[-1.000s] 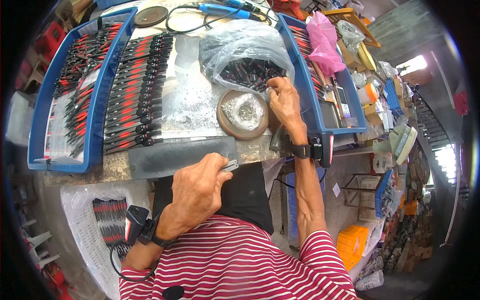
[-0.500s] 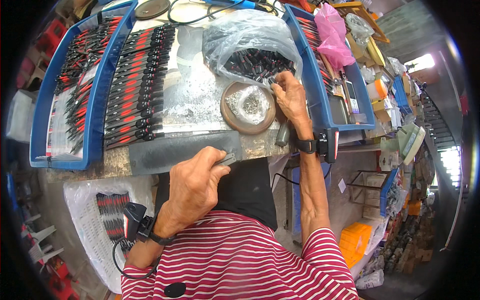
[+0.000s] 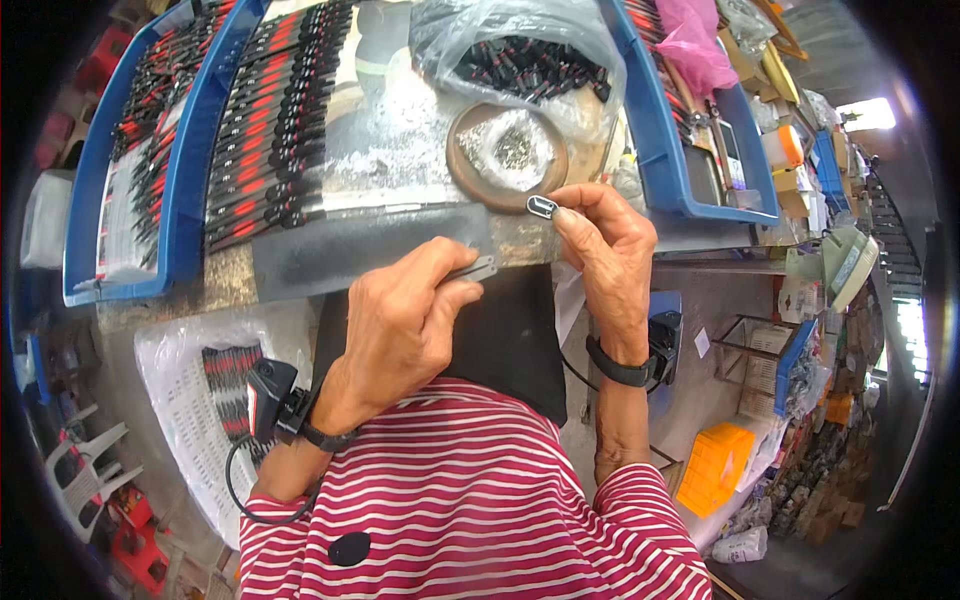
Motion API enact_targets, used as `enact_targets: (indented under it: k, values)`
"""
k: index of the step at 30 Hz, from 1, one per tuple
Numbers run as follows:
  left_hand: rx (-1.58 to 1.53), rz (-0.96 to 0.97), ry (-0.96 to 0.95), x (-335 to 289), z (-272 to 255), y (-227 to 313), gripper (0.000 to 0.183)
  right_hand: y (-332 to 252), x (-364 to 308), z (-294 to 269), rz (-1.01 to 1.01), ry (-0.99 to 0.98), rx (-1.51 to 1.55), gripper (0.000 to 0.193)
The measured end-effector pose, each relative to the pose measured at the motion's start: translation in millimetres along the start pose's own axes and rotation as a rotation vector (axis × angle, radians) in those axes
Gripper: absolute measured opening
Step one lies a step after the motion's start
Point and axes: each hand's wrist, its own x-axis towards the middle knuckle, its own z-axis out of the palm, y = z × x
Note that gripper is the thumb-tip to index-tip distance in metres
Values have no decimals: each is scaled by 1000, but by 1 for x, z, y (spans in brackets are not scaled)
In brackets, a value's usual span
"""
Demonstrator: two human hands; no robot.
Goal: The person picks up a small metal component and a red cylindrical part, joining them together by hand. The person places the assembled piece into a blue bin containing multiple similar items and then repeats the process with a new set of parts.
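Observation:
My left hand (image 3: 405, 315) pinches a small flat grey metal piece (image 3: 481, 268) between thumb and fingers, above the near edge of the bench. To its right, my right hand (image 3: 608, 245) is closed on a small black hollow piece (image 3: 541, 207), its open oval end with a light rim facing up. Just beyond the right hand stands a round brown dish (image 3: 466, 170) holding a clear plastic bag of tiny metal parts (image 3: 515, 150). Behind it, an open clear plastic bag (image 3: 440, 30) contains many black pieces with red marks (image 3: 530, 68).
A dark flat pad (image 3: 370, 250) lies along the near bench edge. Black-and-red tools (image 3: 265, 150) lie in a row beside a blue tray (image 3: 190, 200) of similar ones. Another blue tray (image 3: 660, 150) stands at right, with a pink bag (image 3: 690, 45) on it. A plastic-lined basket (image 3: 180, 370) stands below left.
My right hand has drawn back from the plastic bag toward me, with a small black piece now showing in its fingers. The left hand keeps its pinch on the metal piece.

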Motion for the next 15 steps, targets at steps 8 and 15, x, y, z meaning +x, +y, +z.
enact_targets:
  k: [8,15]
  values:
    - [11,33,-9,-5,1,-4,14,7,-26,15,4,-65,106,12]
    - [25,27,8,-8,0,-7,14,11,-32,21,22,-99,139,13]
